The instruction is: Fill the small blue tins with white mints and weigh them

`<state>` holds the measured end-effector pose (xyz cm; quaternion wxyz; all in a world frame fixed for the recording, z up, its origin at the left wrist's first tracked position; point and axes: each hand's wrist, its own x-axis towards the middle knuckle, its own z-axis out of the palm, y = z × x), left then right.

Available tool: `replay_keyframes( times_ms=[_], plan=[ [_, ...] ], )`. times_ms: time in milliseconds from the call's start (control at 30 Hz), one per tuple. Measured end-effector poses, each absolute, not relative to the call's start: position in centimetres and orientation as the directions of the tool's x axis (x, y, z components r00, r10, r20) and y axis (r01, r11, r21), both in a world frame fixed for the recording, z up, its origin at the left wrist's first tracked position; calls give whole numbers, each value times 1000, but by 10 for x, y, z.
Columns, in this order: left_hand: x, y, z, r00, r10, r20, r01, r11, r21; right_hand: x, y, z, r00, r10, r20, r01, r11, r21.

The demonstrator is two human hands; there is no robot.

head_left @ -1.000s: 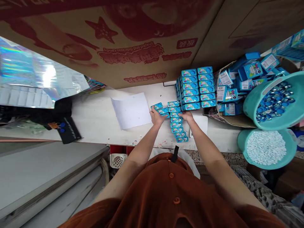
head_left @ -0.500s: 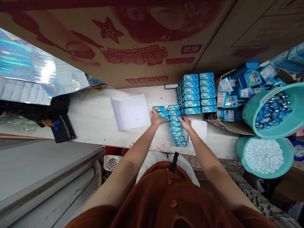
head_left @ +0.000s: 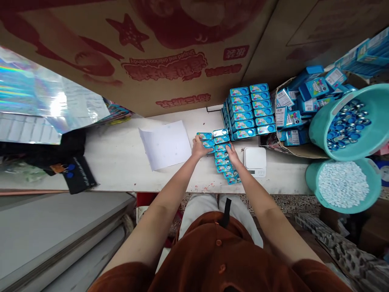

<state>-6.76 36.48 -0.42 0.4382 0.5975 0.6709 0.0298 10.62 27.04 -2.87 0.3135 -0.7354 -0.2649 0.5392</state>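
My left hand (head_left: 199,148) is closed around the left end of a small blue candy tin (head_left: 208,144), thumb along its near side. Another blue tin (head_left: 204,136) lies just beyond, by my fingertips. To the right runs a column of similar blue tins (head_left: 223,161), reaching toward the table's front edge. My right hand (head_left: 233,155) grips the right end of a tin (head_left: 223,147) in that column, with its fingertips partly hidden. Behind it stands a block of stacked blue tins (head_left: 243,115), in two columns.
A white sheet of paper (head_left: 165,146) lies left of my hands. A white scale (head_left: 255,159) sits to the right. Beyond are a carton of blue boxes (head_left: 316,88), a teal tub of round metal caps (head_left: 377,125) and a teal tub of white pellets (head_left: 313,174). Large cardboard boxes (head_left: 182,32) wall the back.
The camera view has shifted slightly, showing more of the scale beside my right forearm. Both hands stay at nearly the same spots on the tins.
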Motion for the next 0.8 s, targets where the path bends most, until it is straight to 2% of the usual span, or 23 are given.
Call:
replay_keyframes(
  times_ms=[100,167,300,333,400,467,533,633,800],
  plan=[
    [-69,363,1,114,837,-536,768,268,582,111,265,-25,260,735,-627,-60,-635,-770],
    [-72,358,8,96,870,-484,742,262,617,114,258,-21,328,728,-602,-43,-625,-780],
    [-83,339,29,-138,937,-322,593,338,731,120,234,-7,521,703,-484,81,-605,-792],
    [-87,332,35,-210,912,-352,503,410,761,121,226,-2,539,714,-447,113,-587,-802],
    [-93,314,43,-259,799,-542,253,598,760,119,210,8,533,755,-381,177,-540,-823],
    [-97,293,49,-151,645,-749,22,760,650,115,193,16,499,796,-342,217,-497,-840],
    [-98,272,52,-3,535,-845,-86,842,533,112,175,22,473,814,-337,218,-479,-851],
    [-89,250,52,106,497,-861,-90,867,490,115,148,24,496,789,-361,189,-504,-843],
    [-56,246,46,61,628,-776,100,770,631,137,113,13,566,733,-377,163,-548,-820]
  ],
)
